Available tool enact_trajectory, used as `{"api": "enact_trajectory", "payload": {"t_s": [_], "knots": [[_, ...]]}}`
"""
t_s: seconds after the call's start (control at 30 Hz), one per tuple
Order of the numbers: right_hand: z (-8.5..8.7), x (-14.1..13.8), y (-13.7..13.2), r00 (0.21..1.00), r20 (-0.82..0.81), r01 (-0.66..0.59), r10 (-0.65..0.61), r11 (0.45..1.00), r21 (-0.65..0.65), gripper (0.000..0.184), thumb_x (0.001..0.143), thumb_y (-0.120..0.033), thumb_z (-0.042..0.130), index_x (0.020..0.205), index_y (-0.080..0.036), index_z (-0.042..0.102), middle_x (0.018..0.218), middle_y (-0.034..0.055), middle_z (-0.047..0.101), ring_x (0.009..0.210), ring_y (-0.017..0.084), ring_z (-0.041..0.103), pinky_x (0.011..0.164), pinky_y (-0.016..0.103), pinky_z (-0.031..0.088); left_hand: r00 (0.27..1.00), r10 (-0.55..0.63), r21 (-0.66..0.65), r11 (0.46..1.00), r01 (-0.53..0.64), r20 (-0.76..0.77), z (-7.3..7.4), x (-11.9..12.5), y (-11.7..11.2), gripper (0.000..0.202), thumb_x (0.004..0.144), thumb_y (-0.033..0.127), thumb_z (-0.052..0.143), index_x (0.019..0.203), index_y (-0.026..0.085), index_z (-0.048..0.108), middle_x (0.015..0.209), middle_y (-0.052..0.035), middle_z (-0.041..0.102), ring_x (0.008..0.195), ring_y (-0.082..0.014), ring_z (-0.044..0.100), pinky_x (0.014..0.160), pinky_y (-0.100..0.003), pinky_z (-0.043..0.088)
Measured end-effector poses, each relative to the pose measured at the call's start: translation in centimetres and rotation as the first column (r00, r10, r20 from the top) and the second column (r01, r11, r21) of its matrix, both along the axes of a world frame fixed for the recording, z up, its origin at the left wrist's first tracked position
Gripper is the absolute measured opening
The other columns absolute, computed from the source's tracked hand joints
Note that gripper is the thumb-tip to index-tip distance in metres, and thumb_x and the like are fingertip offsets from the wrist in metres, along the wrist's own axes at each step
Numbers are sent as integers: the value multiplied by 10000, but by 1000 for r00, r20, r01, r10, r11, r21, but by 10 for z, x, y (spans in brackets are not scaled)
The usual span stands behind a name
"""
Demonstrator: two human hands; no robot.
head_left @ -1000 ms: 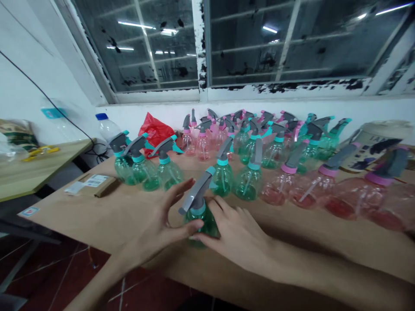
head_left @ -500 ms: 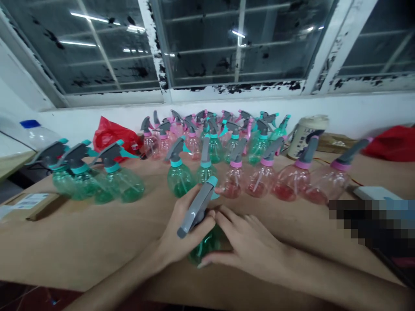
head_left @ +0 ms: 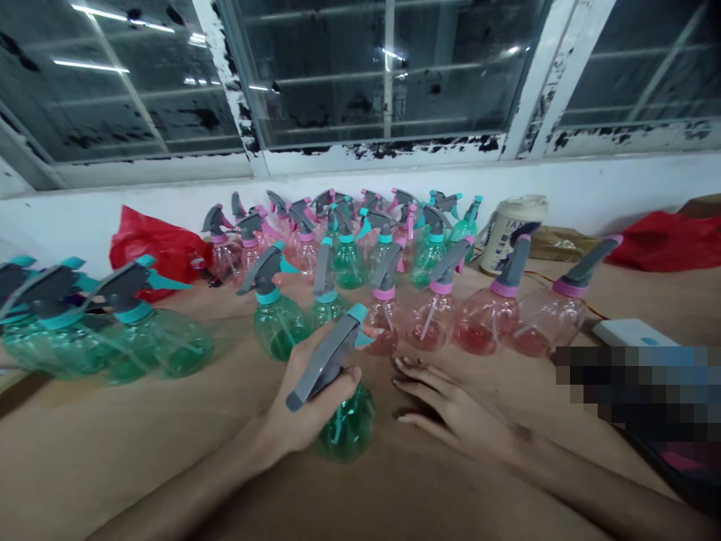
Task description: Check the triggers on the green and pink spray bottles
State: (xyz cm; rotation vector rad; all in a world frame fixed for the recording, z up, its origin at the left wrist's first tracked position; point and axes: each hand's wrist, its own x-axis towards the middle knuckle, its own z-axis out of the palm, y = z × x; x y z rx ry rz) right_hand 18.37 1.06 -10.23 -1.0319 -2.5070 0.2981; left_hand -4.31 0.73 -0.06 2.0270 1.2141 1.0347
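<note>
Right hand [head_left: 451, 409]: now off bottle [head_left: 350, 428], loosely spread, empty.
Left hand [head_left: 298, 432]: curled round its neck.
Bottle: lower centre, between hands.

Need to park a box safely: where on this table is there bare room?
Largest: the table between the left-end green bottles and the left forearm. Smaller: between the front pink bottles, the right hand and the pixelated patch. Crowded: along the wall, where more bottles stand packed.

You are facing dark windows [head_left: 321, 90] in white frames [head_left: 521, 113] patched with black; light strips [head_left: 90, 66] are shining in their glass above a white wall [head_left: 631, 188] and brown table [head_left: 140, 436].
</note>
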Motion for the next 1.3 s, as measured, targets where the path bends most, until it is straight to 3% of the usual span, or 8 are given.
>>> {"api": "enact_trajectory", "payload": {"t_s": [0.1, 0.37, 0.8, 0.97, 1.13, 1.3], "knots": [[5, -2, -2, 1000, -4, 13, -13, 1000, -21, 443, 889, -410, 473, 1264, -179, 510, 1336, 92, 506, 1274, 230, 396, 1031, 447, 372, 1000, -19, 9, 1000, 19, 20, 0, 3, 4, 204, 742, 217, 482, 924, 251, 568, 783, -4, 571, 604, -175, 493, 586, -329, 438], [1, 2, 0, 999, -47, 12, -16, 996, -89, 421, 892, -397, 475, 1278, -230, 498, 1346, 62, 498, 1283, 229, 382, 1044, 470, 349, 1000, -18, 6, 1000, 18, -9, 1, 7, 11, 51, 740, 234, 479, 783, 253, 500, 675, 10, 512, 566, -176, 468, 561, -330, 419], [-7, 5, 2, 996, -86, 6, -15, 994, -109, 414, 884, -380, 494, 1281, -264, 493, 1355, 30, 490, 1295, 217, 364, 1049, 449, 351, 998, -45, 15, 999, 46, -47, 6, 7, 14, 30, 717, 256, 482, 747, 257, 486, 680, 7, 538, 598, -182, 515, 557, -327, 461], [-6, 4, 2, 997, -74, 15, -24, 993, -121, 409, 888, -383, 486, 1275, -253, 502, 1369, 29, 473, 1296, 212, 363, 1055, 442, 347, 999, -50, 8, 999, 50, -21, 7, 8, 15, 74, 710, 270, 476, 675, 256, 412, 639, 13, 494, 563, -171, 484, 530, -316, 450], [-3, 3, 0, 996, -74, 31, -41, 991, -132, 401, 885, -380, 492, 1269, -267, 510, 1358, 30, 487, 1287, 217, 377, 1048, 439, 356, 998, -44, -2, 999, 44, -47, 8, 8, 15, 24, 706, 274, 476, 708, 255, 461, 662, 7, 525, 579, -181, 510, 561, -328, 473], [-4, 4, 1, 997, -71, 29, -39, 991, -134, 407, 882, -389, 494, 1272, -273, 504, 1362, 26, 481, 1284, 219, 382, 1043, 453, 360, 999, -24, 41, 999, 25, -34, 5, 10, 18, 116, 702, 226, 467, 798, 254, 526, 690, 14, 550, 558, -166, 516, 546, -318, 478]]}}
